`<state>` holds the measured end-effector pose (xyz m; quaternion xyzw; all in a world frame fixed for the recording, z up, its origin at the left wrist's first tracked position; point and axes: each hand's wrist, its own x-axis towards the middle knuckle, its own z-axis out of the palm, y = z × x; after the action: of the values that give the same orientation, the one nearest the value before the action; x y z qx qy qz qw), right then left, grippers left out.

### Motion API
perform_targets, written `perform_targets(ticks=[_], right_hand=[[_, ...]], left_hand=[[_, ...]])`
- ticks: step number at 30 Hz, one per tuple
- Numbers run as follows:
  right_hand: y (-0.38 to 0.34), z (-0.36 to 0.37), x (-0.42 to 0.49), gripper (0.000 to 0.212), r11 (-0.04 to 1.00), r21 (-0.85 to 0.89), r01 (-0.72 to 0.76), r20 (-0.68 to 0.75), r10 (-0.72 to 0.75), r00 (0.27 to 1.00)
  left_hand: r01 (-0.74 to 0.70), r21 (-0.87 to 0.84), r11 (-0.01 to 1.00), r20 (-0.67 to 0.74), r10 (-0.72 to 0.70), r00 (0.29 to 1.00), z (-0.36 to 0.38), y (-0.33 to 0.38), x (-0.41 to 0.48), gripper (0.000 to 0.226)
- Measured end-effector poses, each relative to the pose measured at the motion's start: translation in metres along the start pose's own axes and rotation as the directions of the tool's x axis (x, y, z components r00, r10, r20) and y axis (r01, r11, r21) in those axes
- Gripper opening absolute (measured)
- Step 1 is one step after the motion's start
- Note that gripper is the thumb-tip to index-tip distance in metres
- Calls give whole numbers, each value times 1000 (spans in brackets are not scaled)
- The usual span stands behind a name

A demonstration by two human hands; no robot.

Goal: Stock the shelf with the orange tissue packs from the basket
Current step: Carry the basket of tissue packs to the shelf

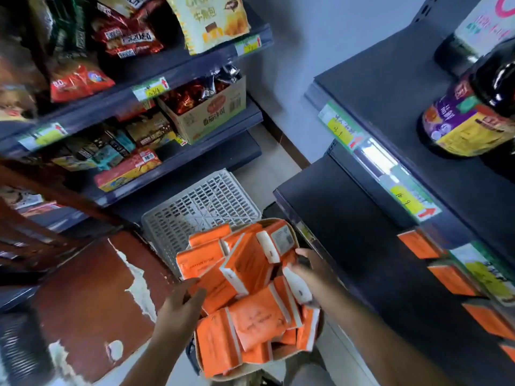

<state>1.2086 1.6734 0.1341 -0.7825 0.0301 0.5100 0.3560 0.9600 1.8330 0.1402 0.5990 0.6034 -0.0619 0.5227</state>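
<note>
A basket [287, 358] low in the middle is heaped with several orange tissue packs [250, 327]. My left hand [182, 305] reaches in from the lower left, its fingers touching the edge of an orange pack [217, 288] at the pile's left side. My right hand [313, 270] comes in from the right, fingers curled over a white-ended pack [296, 286] near the basket's right rim. Several orange packs [418, 243] lie in a row on the dark shelf at the lower right. Whether either hand has a firm hold is unclear.
A grey plastic crate [200, 210] lies behind the basket on the floor. Snack bags and a cardboard box [206, 112] fill the left shelves. Dark sauce bottles [473, 118] stand on the upper right shelf. A worn red surface [92, 296] is at the left.
</note>
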Motion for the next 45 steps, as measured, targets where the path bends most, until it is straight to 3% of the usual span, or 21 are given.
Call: perform_targets(ticks=[4,9,12,16,19,21,22,25,31,33,35,37,39,40,42,45], right_hand=[[40,21,47,36,996,26,-85,-19,86,996],[96,41,136,41,995,14,-96,-30,97,995],[123,51,196,24,999,-32,-39,-27,38,999],[151,62,270,35,990,-109,89,-23,-91,996],[163,65,312,31,983,-145,116,-8,-119,993],[175,70,335,31,963,-187,192,-17,-198,980],[181,74,344,35,939,-234,251,-36,-267,963],[188,82,366,47,853,-373,366,-44,-410,911],[193,74,382,39,764,-481,431,-77,-526,847],[193,67,379,43,676,-614,406,-43,-543,839],[190,63,366,57,535,-773,340,-1,-537,843],[188,62,353,58,499,-791,353,-9,-588,809],[186,67,337,46,453,-789,415,5,-670,742],[186,69,329,41,439,-777,450,24,-695,719],[188,73,309,32,440,-741,508,52,-716,696],[195,74,280,26,438,-769,466,111,-627,771]], left_hand=[[66,-37,997,-13,-66,998,26,-39,32,63],[157,-197,968,-24,-165,986,73,-89,90,26],[195,-241,951,-18,-205,979,106,-129,134,36],[172,-306,936,-26,-189,982,154,-166,183,60],[145,-341,929,-2,-155,988,179,-181,218,33],[117,-360,926,15,-119,993,196,-192,242,38],[103,-360,927,22,-101,995,205,-194,252,39],[34,-311,950,-20,-42,999,225,-207,282,14],[7,-271,962,-124,-42,991,253,-208,296,23],[0,-299,954,-158,-49,986,253,-199,298,16],[65,-350,935,-97,-105,990,254,-191,304,26],[72,-267,961,-90,-99,991,254,-184,302,48],[7,-3,1000,-128,-7,992,253,-183,290,55],[-8,211,977,-156,41,987,250,-185,283,59],[-7,546,838,-218,151,964,242,-185,265,63],[-37,660,750,-213,234,949,236,-175,252,45]])
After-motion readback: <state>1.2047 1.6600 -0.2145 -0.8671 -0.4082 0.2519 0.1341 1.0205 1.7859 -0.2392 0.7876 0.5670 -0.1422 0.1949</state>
